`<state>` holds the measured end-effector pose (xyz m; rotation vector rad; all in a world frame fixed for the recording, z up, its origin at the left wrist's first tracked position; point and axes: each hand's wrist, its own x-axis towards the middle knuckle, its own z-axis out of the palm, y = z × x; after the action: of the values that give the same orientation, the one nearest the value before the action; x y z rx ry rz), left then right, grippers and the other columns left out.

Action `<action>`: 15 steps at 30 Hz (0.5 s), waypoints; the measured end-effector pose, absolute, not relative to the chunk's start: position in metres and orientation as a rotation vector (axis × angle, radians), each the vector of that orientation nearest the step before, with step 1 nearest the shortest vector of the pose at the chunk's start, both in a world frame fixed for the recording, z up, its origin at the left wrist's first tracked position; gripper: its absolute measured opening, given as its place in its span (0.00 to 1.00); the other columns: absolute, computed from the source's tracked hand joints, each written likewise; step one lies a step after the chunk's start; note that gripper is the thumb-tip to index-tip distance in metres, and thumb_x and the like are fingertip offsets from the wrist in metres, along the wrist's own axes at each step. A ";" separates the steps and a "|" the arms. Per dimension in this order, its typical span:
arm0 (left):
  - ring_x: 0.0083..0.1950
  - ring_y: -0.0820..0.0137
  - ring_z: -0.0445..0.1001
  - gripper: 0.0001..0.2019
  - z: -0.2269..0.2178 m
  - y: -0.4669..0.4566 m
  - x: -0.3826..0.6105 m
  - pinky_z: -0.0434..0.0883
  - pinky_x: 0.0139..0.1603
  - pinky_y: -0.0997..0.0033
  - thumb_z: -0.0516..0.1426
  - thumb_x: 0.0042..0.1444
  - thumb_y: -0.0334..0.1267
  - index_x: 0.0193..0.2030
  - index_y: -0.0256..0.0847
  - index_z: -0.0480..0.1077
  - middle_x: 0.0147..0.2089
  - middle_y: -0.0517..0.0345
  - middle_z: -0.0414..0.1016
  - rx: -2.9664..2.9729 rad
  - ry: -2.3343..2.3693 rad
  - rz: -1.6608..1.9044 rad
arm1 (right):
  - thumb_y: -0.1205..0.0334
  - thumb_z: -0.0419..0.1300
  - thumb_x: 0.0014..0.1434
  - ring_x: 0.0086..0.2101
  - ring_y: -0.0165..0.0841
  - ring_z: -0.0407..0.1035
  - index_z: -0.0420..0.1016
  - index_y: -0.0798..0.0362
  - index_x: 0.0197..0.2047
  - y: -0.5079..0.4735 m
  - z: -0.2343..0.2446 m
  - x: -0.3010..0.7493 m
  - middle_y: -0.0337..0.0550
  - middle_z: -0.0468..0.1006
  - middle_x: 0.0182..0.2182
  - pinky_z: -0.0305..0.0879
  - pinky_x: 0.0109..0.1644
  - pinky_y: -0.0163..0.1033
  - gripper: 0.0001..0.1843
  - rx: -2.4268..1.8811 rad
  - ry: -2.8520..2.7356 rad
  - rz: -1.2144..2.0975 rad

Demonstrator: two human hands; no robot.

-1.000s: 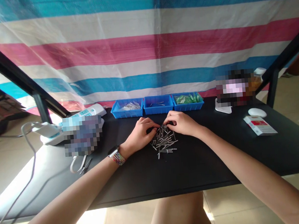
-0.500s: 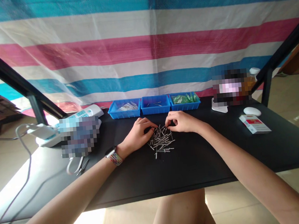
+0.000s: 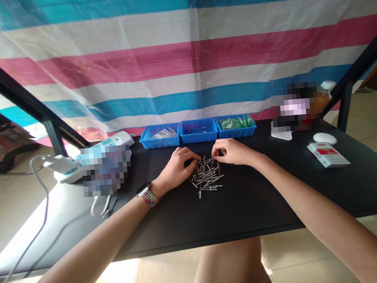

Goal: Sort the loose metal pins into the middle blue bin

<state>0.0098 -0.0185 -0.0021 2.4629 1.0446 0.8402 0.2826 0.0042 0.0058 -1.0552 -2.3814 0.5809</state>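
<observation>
A loose heap of thin silver blind rivets (image 3: pixel 206 175) lies on the black table in front of me. My left hand (image 3: pixel 182 163) is at the heap's upper left edge, its thumb and fingertips pinched together. Across from it, my right hand (image 3: pixel 227 151) is closed in a pinch at the upper right edge. Whatever is between the fingertips of either hand is too small to make out. Behind the hands stands a blue bin (image 3: pixel 199 136) with a few rivets in it.
Beside it are a blue bin (image 3: pixel 145 143) with clear bags and another (image 3: pixel 252 131) with green packets. A power strip (image 3: pixel 122 139), a pixelated item and cable lie left. On the right are a card box (image 3: pixel 329 155), a white oval object (image 3: pixel 324 138) and a bottle (image 3: pixel 328 86).
The whole view has shifted slightly, with things appearing a little further right. Both hands keep their pinched pose at the heap's upper edges.
</observation>
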 end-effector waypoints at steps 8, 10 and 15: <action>0.52 0.58 0.75 0.10 0.001 -0.021 0.010 0.70 0.58 0.55 0.56 0.68 0.36 0.48 0.42 0.80 0.49 0.51 0.82 2.441 1.060 0.824 | 0.72 0.64 0.57 0.27 0.27 0.63 0.78 0.54 0.34 0.005 0.006 0.282 0.40 0.78 0.34 0.58 0.35 0.35 0.04 -1.058 -2.298 0.659; 0.52 0.58 0.75 0.09 0.002 -0.022 0.010 0.70 0.58 0.55 0.56 0.68 0.36 0.48 0.42 0.79 0.49 0.52 0.82 2.438 1.064 0.831 | 0.71 0.64 0.57 0.27 0.27 0.63 0.78 0.54 0.33 0.004 0.007 0.282 0.39 0.78 0.33 0.58 0.34 0.35 0.04 -1.048 -2.267 0.695; 0.52 0.60 0.76 0.07 0.004 -0.023 0.011 0.70 0.59 0.56 0.58 0.69 0.38 0.48 0.42 0.77 0.50 0.53 0.82 2.421 1.029 0.904 | 0.66 0.64 0.57 0.25 0.27 0.60 0.78 0.54 0.33 0.001 0.009 0.277 0.36 0.73 0.26 0.55 0.31 0.35 0.01 -1.059 -2.165 0.811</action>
<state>0.0109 -0.0228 0.0039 2.4206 1.0292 0.9043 0.2772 0.0014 0.0089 -1.0589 -2.1651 0.8106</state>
